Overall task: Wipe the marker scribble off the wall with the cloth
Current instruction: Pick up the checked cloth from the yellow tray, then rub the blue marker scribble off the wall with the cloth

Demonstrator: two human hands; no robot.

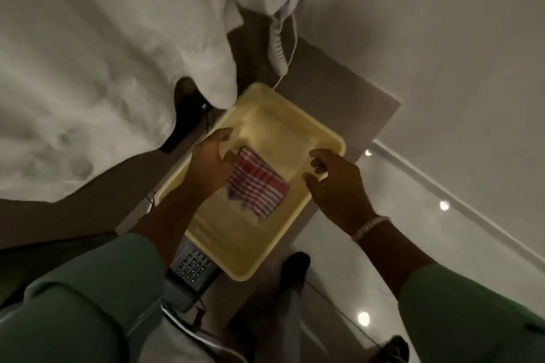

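A folded red-and-white checked cloth [255, 186] lies in a pale yellow tray [295, 115] on a small bedside table. My left hand [211, 160] rests over the tray's left part with its fingers touching the cloth's left edge, not closed around it. My right hand [336, 183] hovers at the tray's right rim, fingers apart and curled, holding nothing. The light wall [442, 38] rises at the right; no marker scribble shows in this view.
A white duvet [88, 68] covers the bed at left. A white wall unit with a coiled cord [277, 47] hangs above the tray. A keypad phone [191, 267] sits under the tray's near corner. Glossy floor [383, 244] and my dark shoe [295, 270] lie below.
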